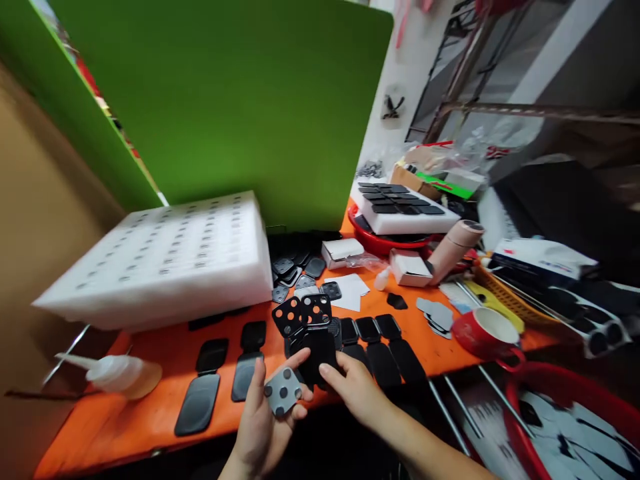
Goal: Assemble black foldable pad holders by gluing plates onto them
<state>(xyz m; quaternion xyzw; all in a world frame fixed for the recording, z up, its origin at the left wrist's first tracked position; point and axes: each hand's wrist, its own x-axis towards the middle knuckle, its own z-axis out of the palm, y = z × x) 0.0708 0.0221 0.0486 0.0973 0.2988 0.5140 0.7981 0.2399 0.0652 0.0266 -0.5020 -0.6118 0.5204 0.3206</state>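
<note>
My left hand [265, 427] is closed around a small grey plate with dark round spots [283, 392], low in the middle of the view. Just right of it, my right hand [357, 387] pinches a black hinged case [320, 353], its thumb on the black face. The left fingertips reach that case's lower left edge. Black pieces with round holes [287, 316] stand behind the case. Open black cases lie on the orange table cover [165, 353] on both sides, one at the left [197, 403] and several at the right [405, 360].
A white foam block [165, 260] sits back left, near a squeeze bottle [123, 375]. Toward the right are a red mug [483, 333], a pink tumbler [455, 250], small white boxes [410, 268] and an orange basket [520, 300]. A green panel [240, 113] rises behind.
</note>
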